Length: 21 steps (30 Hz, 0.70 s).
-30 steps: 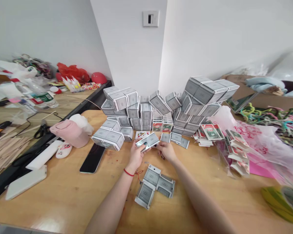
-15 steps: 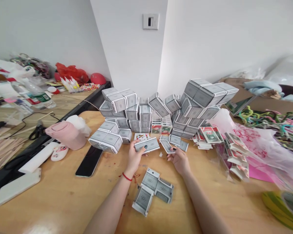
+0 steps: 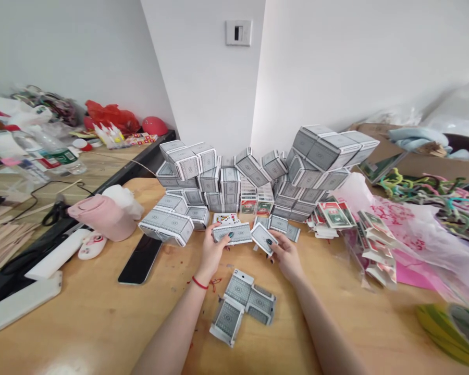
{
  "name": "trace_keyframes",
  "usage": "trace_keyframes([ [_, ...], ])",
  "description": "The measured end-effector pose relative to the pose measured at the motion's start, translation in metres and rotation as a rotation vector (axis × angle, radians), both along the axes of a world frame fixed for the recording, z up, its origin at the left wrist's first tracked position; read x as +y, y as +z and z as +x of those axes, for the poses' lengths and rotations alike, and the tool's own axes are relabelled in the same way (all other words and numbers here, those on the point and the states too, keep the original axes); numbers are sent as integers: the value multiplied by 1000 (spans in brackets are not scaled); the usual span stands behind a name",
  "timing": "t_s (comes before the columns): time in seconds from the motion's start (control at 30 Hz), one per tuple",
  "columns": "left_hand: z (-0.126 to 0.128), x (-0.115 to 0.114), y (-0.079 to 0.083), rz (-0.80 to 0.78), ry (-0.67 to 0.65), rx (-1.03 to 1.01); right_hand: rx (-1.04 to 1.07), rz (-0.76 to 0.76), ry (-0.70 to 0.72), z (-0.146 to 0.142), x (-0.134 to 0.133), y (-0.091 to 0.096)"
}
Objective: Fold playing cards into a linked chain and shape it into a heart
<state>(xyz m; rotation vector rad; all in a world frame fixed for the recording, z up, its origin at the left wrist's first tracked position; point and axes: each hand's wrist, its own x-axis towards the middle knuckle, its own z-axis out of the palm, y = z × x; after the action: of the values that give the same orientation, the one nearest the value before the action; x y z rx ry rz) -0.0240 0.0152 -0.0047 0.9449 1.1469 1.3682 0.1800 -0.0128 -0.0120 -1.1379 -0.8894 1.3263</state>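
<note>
My left hand [image 3: 213, 249] is closed on a grey-backed strip of playing card [image 3: 238, 233], thumb on top. My right hand [image 3: 287, 255] pinches a second grey-backed playing card [image 3: 261, 237], tilted, its left edge close to the strip. Whether the two touch I cannot tell. Just behind the left hand lie face-up playing cards [image 3: 227, 217]. More grey card pieces [image 3: 280, 224] lie behind the right hand. Nearer to me, between my forearms, rests a joined, folded card piece [image 3: 238, 289]. Cube-like blocks of folded cards [image 3: 219, 179] are stacked behind.
Right of the hands are card boxes [image 3: 333, 213], open boxes [image 3: 377, 250], a plastic bag [image 3: 404, 221] and a tape roll [image 3: 449, 328]. On the left lie a phone [image 3: 139, 260], a pink bottle [image 3: 105, 216] and a white power bank [image 3: 25, 302].
The card in my right hand has risen off the table and turned, coming nearer the strip in my left hand. The whole view has shifted slightly.
</note>
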Motion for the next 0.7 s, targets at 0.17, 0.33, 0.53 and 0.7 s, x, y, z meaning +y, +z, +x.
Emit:
trace_keyframes([
  [0.17,-2,-1,1,40,-20,68,-99,-22,60,3,-1,1],
  [0.33,0,-5,4,58,-47,111,-223,-37,84,10,0,-1],
  [0.53,1,-5,2,21,-83,97,-263,-37,91,15,1,-2],
  [0.7,-1,-6,5,34,-85,116,-314,-32,117,17,-1,2],
])
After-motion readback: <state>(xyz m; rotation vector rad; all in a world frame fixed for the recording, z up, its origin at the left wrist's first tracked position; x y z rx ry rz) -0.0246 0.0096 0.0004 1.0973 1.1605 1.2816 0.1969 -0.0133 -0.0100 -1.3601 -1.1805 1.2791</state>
